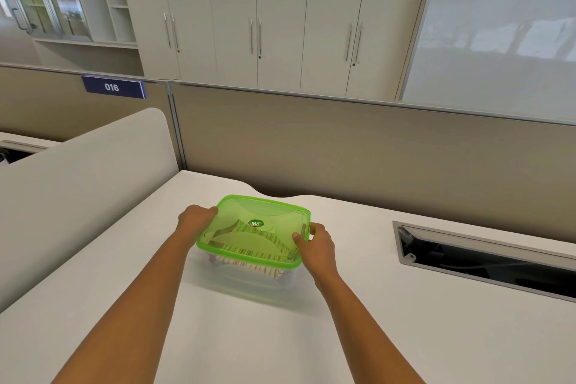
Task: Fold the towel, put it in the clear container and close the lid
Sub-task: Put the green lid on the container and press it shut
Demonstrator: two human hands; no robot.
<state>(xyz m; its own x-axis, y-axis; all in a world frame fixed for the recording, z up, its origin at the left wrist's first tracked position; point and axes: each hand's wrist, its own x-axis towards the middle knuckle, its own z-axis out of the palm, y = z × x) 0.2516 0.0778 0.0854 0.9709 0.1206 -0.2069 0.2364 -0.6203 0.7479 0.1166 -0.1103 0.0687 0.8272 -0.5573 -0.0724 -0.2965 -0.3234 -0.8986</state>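
Observation:
A clear container (249, 282) stands in the middle of the white desk. On top of it lies a translucent green lid (254, 229) with a round sticker in its centre. A folded striped towel (249, 262) shows through the lid and the clear wall. My left hand (194, 218) grips the lid's left edge, fingers curled over the rim. My right hand (316, 243) grips the right edge, thumb on top of the lid. Whether the lid is pressed fully down all round I cannot tell.
The white desk (218, 337) stretches toward me. A grey cable tray opening (486, 259) is cut into the desk at the right. A beige partition (343, 146) stands behind, a curved white divider (78, 184) at the left.

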